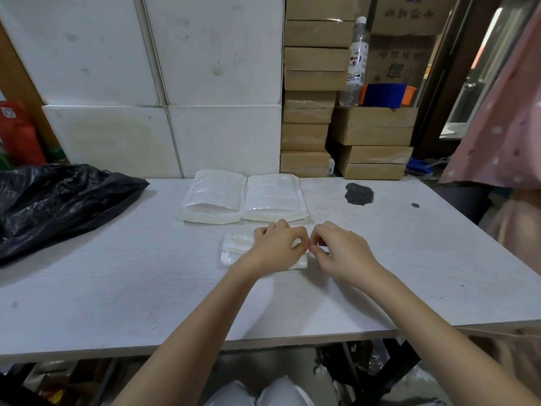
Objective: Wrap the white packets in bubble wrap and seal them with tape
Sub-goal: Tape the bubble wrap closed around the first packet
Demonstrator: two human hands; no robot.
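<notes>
A small white packet in bubble wrap (235,249) lies on the white table (117,288), mostly under my left hand (276,247). That hand rests on the bundle with its fingers curled, thumb and forefinger pinching at its right edge. My right hand (339,250) meets it there, fingertips pinching something thin that I cannot make out. Two larger wrapped white packets, one (212,196) on the left and one (273,197) on the right, lie side by side behind my hands.
A black plastic bag (55,200) fills the table's left side. A dark patch (359,194) marks the far right of the tabletop. White boxes (146,83) and cardboard cartons (316,92) stand behind. A person in pink (506,127) stands at the right.
</notes>
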